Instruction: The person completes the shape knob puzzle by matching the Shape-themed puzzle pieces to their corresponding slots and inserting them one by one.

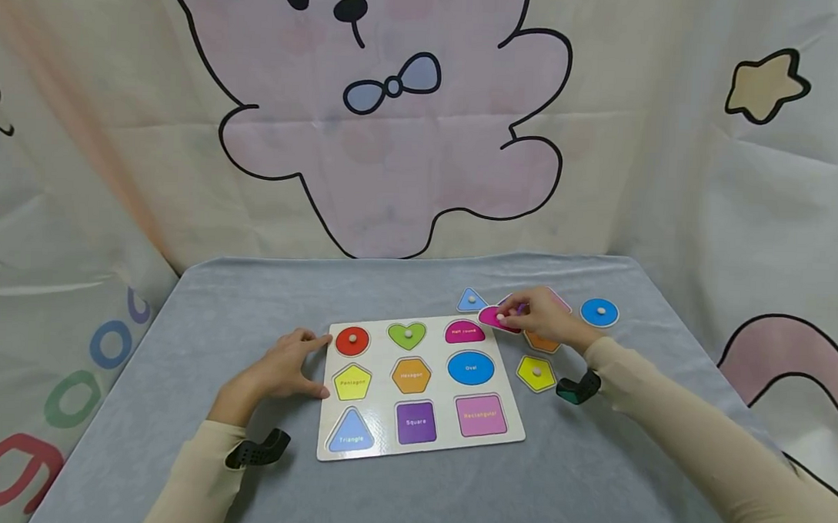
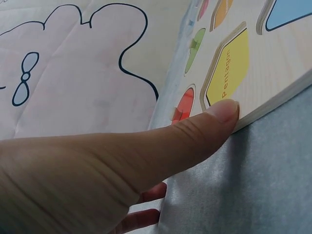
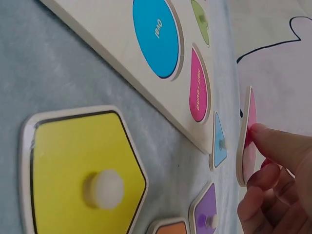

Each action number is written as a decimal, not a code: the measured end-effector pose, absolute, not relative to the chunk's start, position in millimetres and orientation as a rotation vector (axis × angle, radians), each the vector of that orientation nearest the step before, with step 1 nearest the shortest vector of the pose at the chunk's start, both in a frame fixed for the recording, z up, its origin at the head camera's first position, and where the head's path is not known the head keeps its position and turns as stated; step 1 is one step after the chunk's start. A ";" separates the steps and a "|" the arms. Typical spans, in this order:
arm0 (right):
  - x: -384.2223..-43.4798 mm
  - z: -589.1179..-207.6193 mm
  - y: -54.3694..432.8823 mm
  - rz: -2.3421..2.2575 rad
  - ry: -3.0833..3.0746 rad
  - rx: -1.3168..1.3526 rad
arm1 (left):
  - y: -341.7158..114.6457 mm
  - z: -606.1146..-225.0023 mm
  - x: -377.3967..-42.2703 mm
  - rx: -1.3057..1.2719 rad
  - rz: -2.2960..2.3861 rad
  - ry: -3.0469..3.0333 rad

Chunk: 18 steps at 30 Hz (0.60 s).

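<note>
A white wooden shape puzzle board (image 1: 381,349) lies on the grey-blue cloth. Its red circle (image 1: 351,341) and green heart (image 1: 406,336) slots hold knobbed pieces; the other recesses show printed names. At the board's left edge rests my left hand (image 1: 279,372), thumb and fingers spread, the thumb (image 2: 219,114) touching the rim near the pentagon recess. My right hand (image 1: 538,316) pinches a pink half-round piece (image 1: 489,318) by its knob, above the board's upper right corner. In the right wrist view that piece (image 3: 247,146) is lifted and tilted, close to the half-round recess (image 3: 198,87).
Right of the board lie a yellow pentagon (image 1: 536,373), an orange hexagon (image 1: 542,343) partly under my hand, and a blue oval (image 1: 600,312). A blue triangle (image 1: 470,299) sits behind the board; a purple piece (image 3: 205,212) is beside it. A printed curtain (image 1: 394,176) stands behind.
</note>
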State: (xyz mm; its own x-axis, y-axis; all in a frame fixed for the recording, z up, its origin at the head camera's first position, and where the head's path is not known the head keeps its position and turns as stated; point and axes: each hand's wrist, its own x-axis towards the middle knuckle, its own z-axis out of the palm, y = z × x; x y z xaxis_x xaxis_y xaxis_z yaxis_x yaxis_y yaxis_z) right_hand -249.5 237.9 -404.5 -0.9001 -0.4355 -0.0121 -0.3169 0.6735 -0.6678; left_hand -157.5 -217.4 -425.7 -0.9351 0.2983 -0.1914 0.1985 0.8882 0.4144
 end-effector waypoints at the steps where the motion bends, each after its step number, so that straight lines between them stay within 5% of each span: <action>1: -250.2 -406.0 236.9 -1.037 2.706 -0.624 | -217.2 -426.2 -157.3 0.374 0.575 2.804; 18: -259.2 -407.4 198.2 -1.061 2.572 -0.712 | -216.2 -424.3 -157.3 0.364 0.573 2.810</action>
State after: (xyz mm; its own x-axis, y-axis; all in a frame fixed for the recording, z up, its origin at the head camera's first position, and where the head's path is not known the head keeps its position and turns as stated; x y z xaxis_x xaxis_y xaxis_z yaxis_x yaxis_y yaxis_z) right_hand -259.2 198.2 -407.4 -0.8433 -0.5342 -0.0589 -0.3374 0.6115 -0.7157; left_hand -157.3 -216.2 -424.3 -0.9376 0.2898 -0.1921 0.1915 0.8915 0.4105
